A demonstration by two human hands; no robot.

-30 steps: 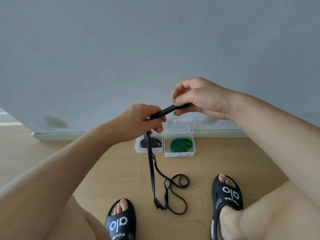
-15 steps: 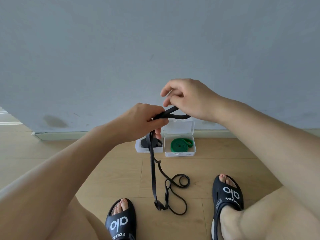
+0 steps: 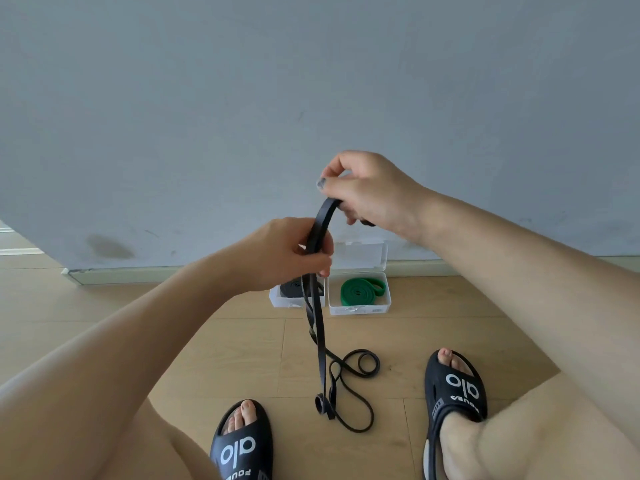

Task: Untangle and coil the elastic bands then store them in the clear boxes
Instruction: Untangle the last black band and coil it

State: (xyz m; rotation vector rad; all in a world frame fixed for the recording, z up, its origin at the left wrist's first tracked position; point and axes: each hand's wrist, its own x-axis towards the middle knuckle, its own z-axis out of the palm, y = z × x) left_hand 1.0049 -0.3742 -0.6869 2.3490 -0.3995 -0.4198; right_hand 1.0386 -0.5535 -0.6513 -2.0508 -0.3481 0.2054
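A long black elastic band [image 3: 320, 336] hangs from both hands down to the wooden floor, where its lower part lies in tangled loops. My left hand [image 3: 287, 254] grips the band with curled fingers. My right hand [image 3: 367, 190], higher and to the right, pinches the band's arched top end. Against the wall stand two clear boxes with open lids. The left box [image 3: 277, 299] holds a coiled black band, partly hidden behind my left hand. The right box [image 3: 360, 308] holds a coiled green band [image 3: 360, 291].
A grey wall [image 3: 311, 98] with a skirting board rises right behind the boxes. My feet in black slippers [image 3: 242, 445] [image 3: 457, 386] rest on the floor either side of the band's loops. Bare knees fill the lower corners.
My right hand has lifted up and to the right, bending the band's top into an arch. The left hand keeps its grip. The band's tail on the floor has curled up a little.
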